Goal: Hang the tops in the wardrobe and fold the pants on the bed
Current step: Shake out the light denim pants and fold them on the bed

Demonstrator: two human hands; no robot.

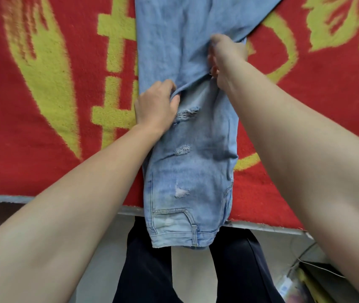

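Light blue ripped jeans (192, 167) lie lengthwise on the bed, legs laid one over the other, waistband hanging over the near edge. The legs run away to the top of the view. My left hand (155, 106) grips a ridge of denim at the left side of the legs. My right hand (224, 57) pinches the same raised fold at the right side, fingers curled into the cloth. Between the two hands the denim is bunched into a crosswise crease.
A red blanket (43, 127) with yellow-green patterns covers the bed. Its near edge (261, 226) runs across the lower view. Below it are my dark trouser legs (148, 270) and the pale floor. Clutter with a thin cord (305, 272) sits at the lower right.
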